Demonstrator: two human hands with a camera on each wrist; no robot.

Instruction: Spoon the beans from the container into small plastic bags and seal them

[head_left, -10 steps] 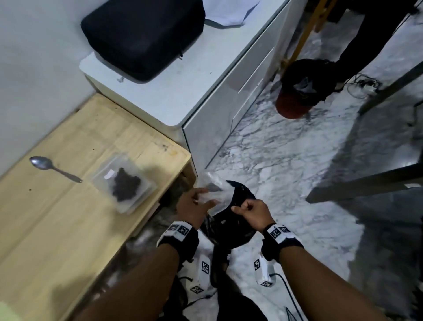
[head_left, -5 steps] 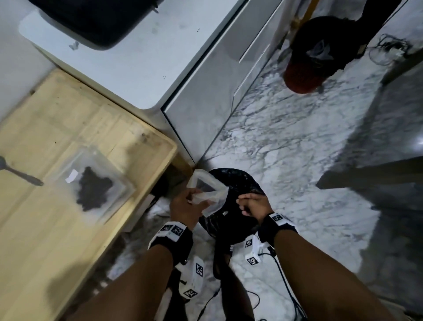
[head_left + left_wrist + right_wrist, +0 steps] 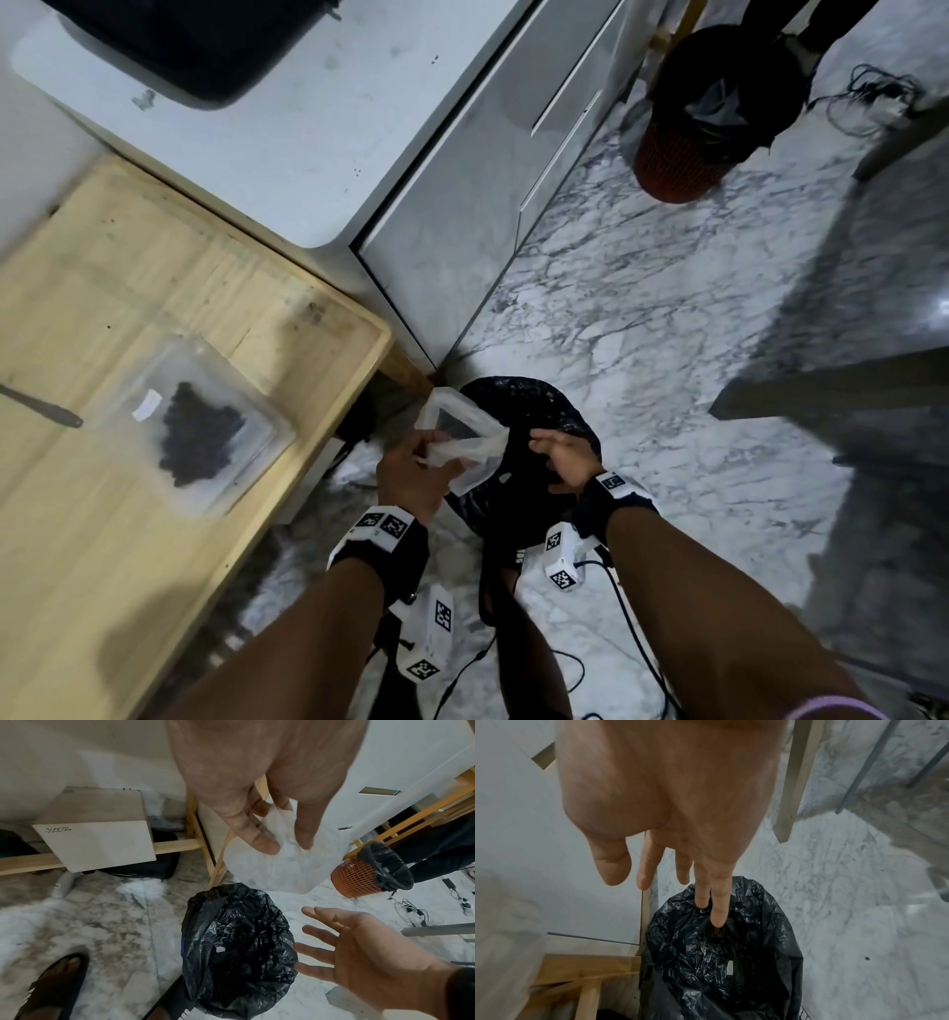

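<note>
We hold the clear plastic container [image 3: 464, 442] in our left hand [image 3: 411, 475], thumb and fingers pinching its thin wall, at the lower centre of the head view; it looks empty, tipped on edge, directly over the bin lined with a crinkled black bag [image 3: 529, 411] on the marble floor. Our right hand [image 3: 565, 455] hovers just to the right of the container, fingers spread and straight, holding nothing, so it is the freer hand for whatever comes next. The small plastic bag [image 3: 197, 426] with its dark heap of beans [image 3: 197, 442] lies flat on the pale wooden table [image 3: 102, 539] at the left of the frame, well apart from both hands and nearer our left; whether its mouth is sealed we cannot tell. Only the handle of the metal spoon [image 3: 46, 408] shows at the left edge, beside the bag. A white cabinet [image 3: 318, 149] fills the upper part of the frame.
</note>
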